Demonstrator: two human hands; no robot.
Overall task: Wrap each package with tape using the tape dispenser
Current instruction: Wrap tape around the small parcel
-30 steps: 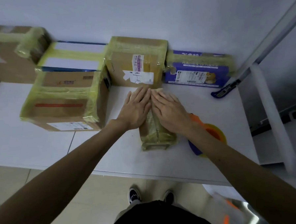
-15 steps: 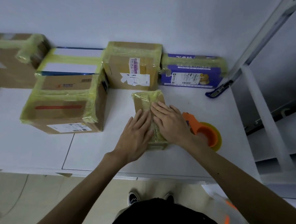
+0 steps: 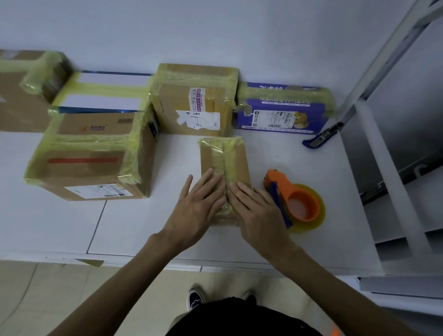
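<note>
A small brown package (image 3: 223, 158) with a yellowish tape strip down its middle lies flat on the white table (image 3: 115, 224). My left hand (image 3: 197, 210) and my right hand (image 3: 256, 212) lie side by side, fingers straight, pressing on the package's near half. Their index fingers meet along the tape strip. An orange tape dispenser (image 3: 294, 202) with a roll of yellowish tape rests on the table just right of my right hand.
Several taped boxes line the wall: a large brown box (image 3: 86, 159) at the left, a white and blue box (image 3: 103, 97), a brown box (image 3: 193, 100) and a purple box (image 3: 281, 110). A blue cutter (image 3: 319, 138) lies by a white shelf frame (image 3: 384, 159) at the right.
Both hands have slid along the tape from the package's far end to its near end. The view has shifted a little.
</note>
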